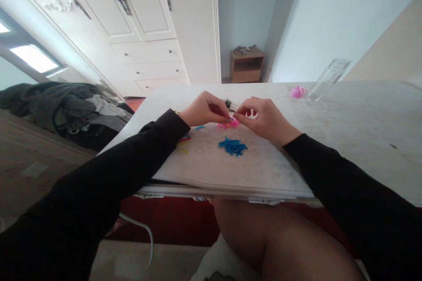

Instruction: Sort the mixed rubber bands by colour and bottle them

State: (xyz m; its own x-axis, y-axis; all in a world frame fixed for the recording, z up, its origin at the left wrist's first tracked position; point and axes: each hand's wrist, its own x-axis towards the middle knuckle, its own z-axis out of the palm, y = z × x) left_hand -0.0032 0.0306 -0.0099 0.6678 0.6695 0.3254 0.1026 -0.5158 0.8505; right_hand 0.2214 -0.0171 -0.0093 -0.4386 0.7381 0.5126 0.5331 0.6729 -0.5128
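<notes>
Pink bands (223, 125) lay in a loose pile on the white counter (280, 175), right beneath the meeting fingertips of both hands. The left hand (211, 109) and the right hand (260, 116) each had the thumb and fingers drawn in close; whether either gripped a band could not be told, as the tips were small and blurred, though a bit of purple seemed to show between them. Just behind lay a black tangle (227, 103), and nearer the body a blue pile (232, 146). Red (186, 139) and yellow bands (183, 150) lay close by the left sleeve (165, 134), with a blue piece (199, 127) near the wrist. That cuff could sweep them aside if the forearm shifted, and a slack pinch could let something so thin spring away. Farther right, a pink ball (298, 91) sat just beside a glass bottle (328, 81), which a wide reach might knock over.
</notes>
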